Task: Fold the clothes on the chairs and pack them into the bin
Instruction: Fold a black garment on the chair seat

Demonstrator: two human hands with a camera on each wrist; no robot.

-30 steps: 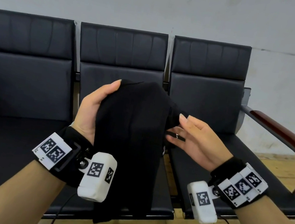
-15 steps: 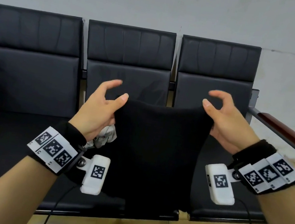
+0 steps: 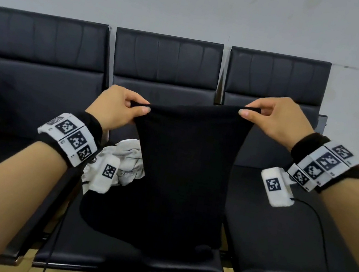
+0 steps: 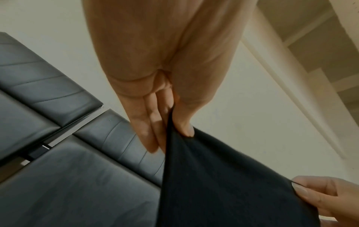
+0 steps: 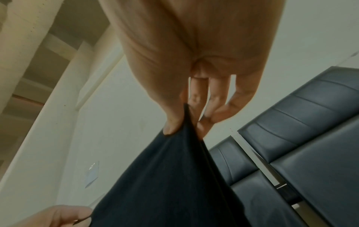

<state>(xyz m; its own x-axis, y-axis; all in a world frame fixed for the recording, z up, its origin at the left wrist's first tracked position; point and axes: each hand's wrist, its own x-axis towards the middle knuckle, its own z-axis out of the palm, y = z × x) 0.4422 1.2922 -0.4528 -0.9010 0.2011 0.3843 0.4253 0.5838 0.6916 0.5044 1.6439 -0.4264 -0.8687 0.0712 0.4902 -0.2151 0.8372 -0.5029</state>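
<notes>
Head view: the left hand [image 3: 116,108] and right hand [image 3: 275,119] are each pinching a top corner of one black cloth [image 3: 181,172], which is hanging over the middle of three chairs [image 3: 167,61]. One white cloth [image 3: 131,158] is lying behind it.
Left wrist view: the thumb and fingers [image 4: 147,122] are squeezing the cloth edge.
Right wrist view: the thumb and fingers [image 5: 196,98] are squeezing the cloth edge.
</notes>
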